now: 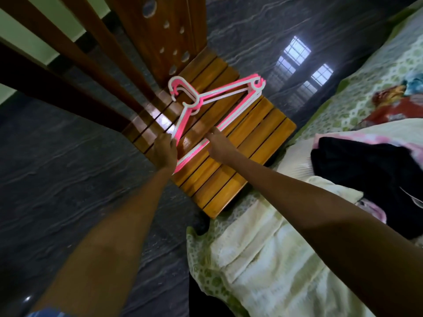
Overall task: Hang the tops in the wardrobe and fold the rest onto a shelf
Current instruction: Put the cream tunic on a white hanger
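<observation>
Several pink and white plastic hangers [212,106] lie stacked on the slatted wooden chair seat [251,143], at twelve o'clock. Left hand [164,149] grips their corner; right hand [217,143] pinches the bottom bar. They look light, stiff, slippery.

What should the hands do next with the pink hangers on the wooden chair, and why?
Probably lift one hanger off the stack. Both the left hand and the right hand are already on the pink hangers, which lie bunched together on the chair seat, and the clothes wait on the bed.
</observation>
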The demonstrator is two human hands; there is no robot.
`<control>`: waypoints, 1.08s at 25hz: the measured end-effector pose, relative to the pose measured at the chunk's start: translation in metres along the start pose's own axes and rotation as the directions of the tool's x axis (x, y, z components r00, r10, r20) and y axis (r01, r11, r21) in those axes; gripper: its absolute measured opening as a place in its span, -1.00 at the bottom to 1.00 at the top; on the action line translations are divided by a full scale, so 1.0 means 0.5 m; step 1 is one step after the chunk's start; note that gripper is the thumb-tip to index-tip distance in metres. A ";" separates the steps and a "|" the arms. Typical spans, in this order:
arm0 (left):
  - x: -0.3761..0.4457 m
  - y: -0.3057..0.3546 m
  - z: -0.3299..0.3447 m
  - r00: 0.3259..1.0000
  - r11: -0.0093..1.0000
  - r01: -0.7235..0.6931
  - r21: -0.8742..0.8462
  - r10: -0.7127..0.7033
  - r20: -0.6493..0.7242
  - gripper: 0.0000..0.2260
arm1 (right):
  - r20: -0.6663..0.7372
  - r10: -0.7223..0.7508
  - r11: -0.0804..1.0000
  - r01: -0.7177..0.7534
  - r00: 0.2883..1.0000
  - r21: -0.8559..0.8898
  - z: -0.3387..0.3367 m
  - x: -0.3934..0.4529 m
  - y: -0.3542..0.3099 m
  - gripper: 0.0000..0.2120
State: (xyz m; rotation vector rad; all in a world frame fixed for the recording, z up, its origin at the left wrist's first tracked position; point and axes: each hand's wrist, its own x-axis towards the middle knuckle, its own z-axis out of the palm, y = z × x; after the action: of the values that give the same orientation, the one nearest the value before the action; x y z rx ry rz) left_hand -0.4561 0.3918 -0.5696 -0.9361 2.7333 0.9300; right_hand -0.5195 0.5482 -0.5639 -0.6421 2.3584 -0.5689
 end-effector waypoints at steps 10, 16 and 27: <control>-0.078 0.114 -0.078 0.945 0.930 -0.321 -0.179 0.328 0.009 -0.78 | -0.576 0.335 0.938 -0.321 0.746 0.130 -0.146 -0.193 0.021 -0.37; -0.210 0.264 -0.031 0.660 0.695 -0.699 -0.168 0.718 0.221 -0.83 | -0.634 0.399 0.880 -0.471 0.662 0.061 -0.242 -0.411 0.171 -0.27; -0.473 0.479 0.239 0.439 0.653 -0.727 -0.212 0.680 0.588 -0.71 | -0.217 0.843 0.409 -0.324 0.493 0.853 -0.133 -0.880 0.423 -0.69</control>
State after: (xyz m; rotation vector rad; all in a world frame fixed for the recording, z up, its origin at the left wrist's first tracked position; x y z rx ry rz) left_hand -0.4173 0.7341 -0.4746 0.5922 2.4369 0.9660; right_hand -0.3243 0.9807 -0.4317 1.0041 2.3385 -1.3968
